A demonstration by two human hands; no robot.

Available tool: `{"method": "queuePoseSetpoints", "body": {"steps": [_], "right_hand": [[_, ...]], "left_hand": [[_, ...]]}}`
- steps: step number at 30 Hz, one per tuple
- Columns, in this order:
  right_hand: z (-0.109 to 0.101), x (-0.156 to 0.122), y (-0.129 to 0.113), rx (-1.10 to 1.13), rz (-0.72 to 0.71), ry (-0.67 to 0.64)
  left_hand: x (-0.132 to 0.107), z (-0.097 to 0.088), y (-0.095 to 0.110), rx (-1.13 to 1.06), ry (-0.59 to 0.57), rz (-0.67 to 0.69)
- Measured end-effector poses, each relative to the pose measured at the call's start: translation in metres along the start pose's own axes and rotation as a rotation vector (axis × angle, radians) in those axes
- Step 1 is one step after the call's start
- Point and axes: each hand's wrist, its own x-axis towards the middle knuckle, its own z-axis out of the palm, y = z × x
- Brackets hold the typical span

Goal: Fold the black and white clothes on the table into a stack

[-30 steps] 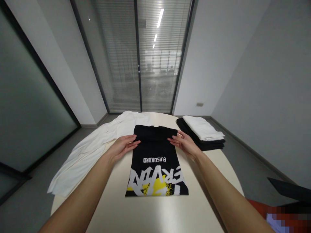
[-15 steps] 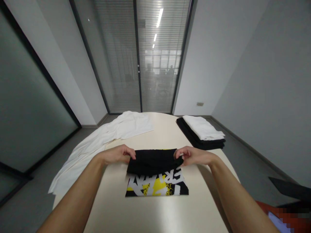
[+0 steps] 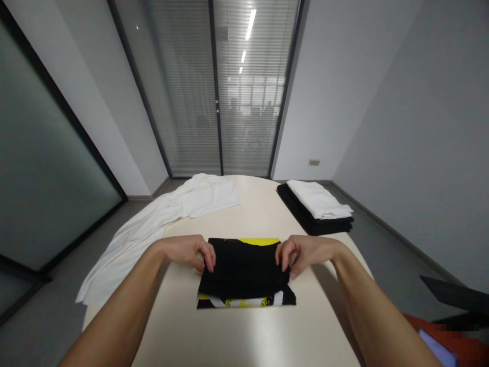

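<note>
A black T-shirt [image 3: 244, 267] with white and yellow print lies folded on the cream round table [image 3: 244, 331] in front of me. My left hand [image 3: 193, 253] pinches the folded layer at its left edge. My right hand [image 3: 301, 253] pinches the same layer at its right edge. The folded-over part covers most of the print; a strip of white and yellow still shows along the near edge, and a yellow band shows at the far edge.
A loose white garment [image 3: 153, 227] sprawls over the table's left side and hangs off its edge. A stack of folded black and white shirts [image 3: 317, 206] sits at the far right. A dark chair part [image 3: 454, 295] stands at the right, glass doors behind.
Both hands have carried the shirt's far end toward me and laid it down over the printed part, so the shirt is now folded roughly in half.
</note>
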Motion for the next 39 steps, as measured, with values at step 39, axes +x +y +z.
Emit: {"method": "queuePoseSetpoints", "body": {"steps": [39], "right_hand": [[0.015, 0.043, 0.007, -0.76, 0.022, 0.715]], "left_hand": [[0.037, 0.015, -0.019, 0.378, 0.681, -0.14]]}}
